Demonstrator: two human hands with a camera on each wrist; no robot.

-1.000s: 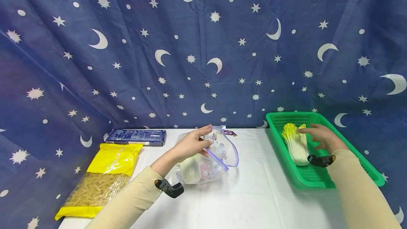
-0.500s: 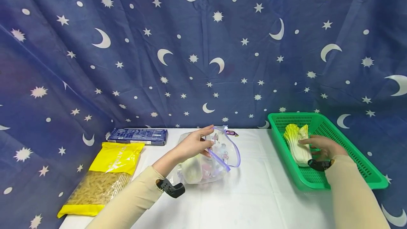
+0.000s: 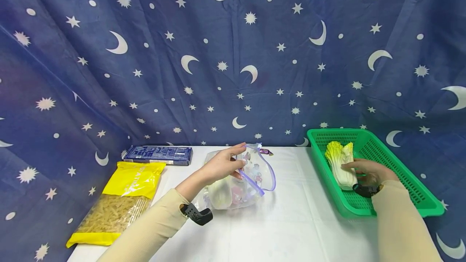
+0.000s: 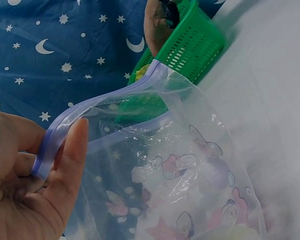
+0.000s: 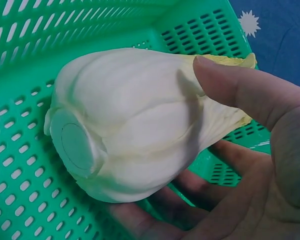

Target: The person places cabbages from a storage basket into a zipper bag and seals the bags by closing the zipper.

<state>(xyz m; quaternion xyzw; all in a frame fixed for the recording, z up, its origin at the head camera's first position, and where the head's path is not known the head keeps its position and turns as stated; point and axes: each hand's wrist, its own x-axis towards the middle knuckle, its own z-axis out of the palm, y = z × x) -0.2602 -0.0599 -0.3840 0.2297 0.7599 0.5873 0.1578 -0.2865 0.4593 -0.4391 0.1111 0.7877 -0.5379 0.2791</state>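
My left hand [image 3: 223, 165] pinches the purple zip edge of a clear zip bag [image 4: 180, 165] with printed cartoon figures. The bag's mouth gapes to the right, and a pale rounded item [image 3: 220, 194] lies inside, its kind unclear through the plastic. At the right, my right hand [image 3: 373, 171] is down in the green basket [image 3: 407, 185], gripping a napa cabbage [image 5: 130, 115]. In the right wrist view the thumb lies across its leafy side while the fingers curl under the other side. The cabbage's yellow leaves point to the back, its cut white base to the front.
On the left lies a yellow bag of pasta [image 3: 116, 201], with a flat dark blue box [image 3: 158, 155] behind it. A small purple-wrapped item [image 3: 266, 152] sits behind the zip bag. A blue star-patterned curtain [image 3: 233, 51] hangs behind the white table [image 3: 284, 229].
My right hand has lowered onto the cabbage and its fingers have closed around it. The left hand keeps its hold on the zip bag, nearly unmoved.
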